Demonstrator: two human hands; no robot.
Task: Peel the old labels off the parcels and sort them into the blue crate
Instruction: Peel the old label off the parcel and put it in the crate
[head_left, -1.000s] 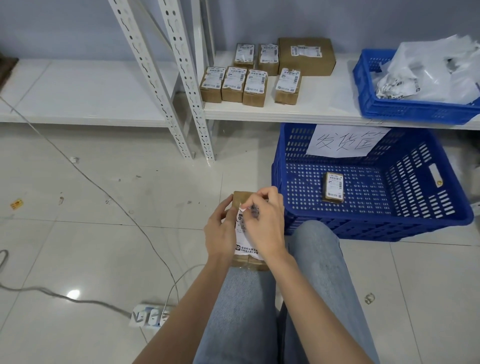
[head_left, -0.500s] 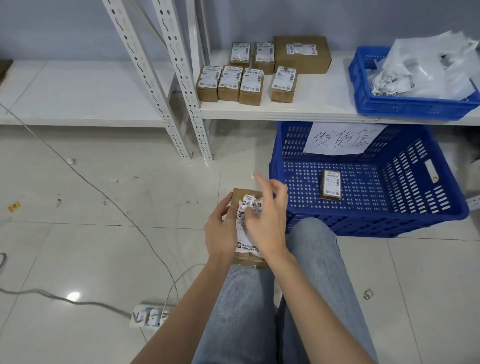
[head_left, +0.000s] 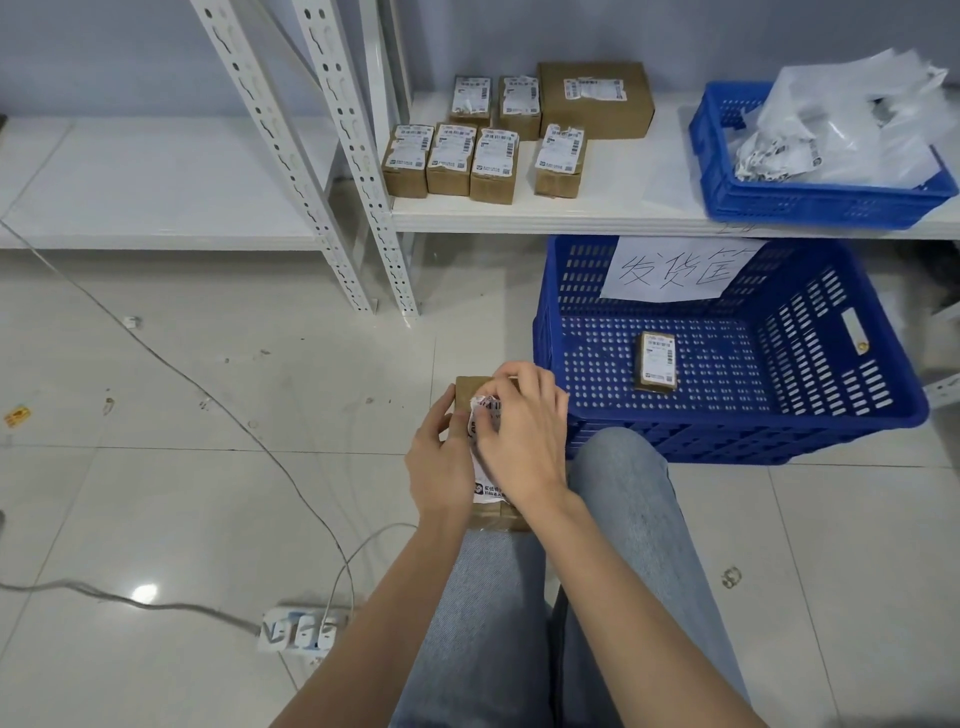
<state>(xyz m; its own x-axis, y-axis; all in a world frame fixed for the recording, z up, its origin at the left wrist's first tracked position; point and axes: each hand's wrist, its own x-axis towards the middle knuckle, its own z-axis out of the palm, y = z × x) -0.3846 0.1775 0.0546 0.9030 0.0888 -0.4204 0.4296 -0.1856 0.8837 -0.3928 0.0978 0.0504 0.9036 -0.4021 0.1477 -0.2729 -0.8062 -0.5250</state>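
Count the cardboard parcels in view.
9: seven on the shelf, namely four in front, two behind and one large box; one in the floor crate; one held in both hands. None look hidden.

The big crate (head_left: 727, 415) is blue with little holes, the boxes (head_left: 452, 166) are brown with white labels, and the jeans (head_left: 498, 623) are light blue.
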